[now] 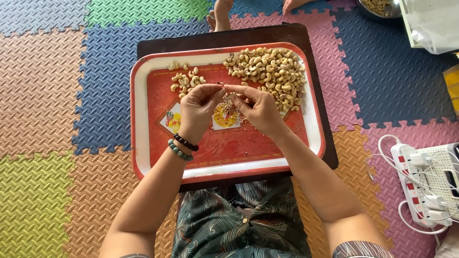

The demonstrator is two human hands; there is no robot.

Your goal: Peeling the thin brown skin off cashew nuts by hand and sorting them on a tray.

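A red tray with a white rim point(143, 143) rests on a dark board across my lap. My left hand point(198, 110) and my right hand point(258, 107) meet over the tray's middle, fingertips pinched together on one small cashew nut point(225, 88). A big pile of unpeeled cashews point(272, 71) lies at the tray's far right. A smaller group of pale peeled cashews point(184, 79) lies at the far left. Bits of brown skin point(228, 114) are scattered under my hands. Two bead bracelets circle my left wrist.
Coloured foam puzzle mats point(48, 95) cover the floor. A white power strip with plugs and cables point(420, 177) lies at the right. Another person's feet point(220, 14) are beyond the board. A metal bowl of nuts point(380, 7) and a plastic bag point(430, 24) sit at the top right.
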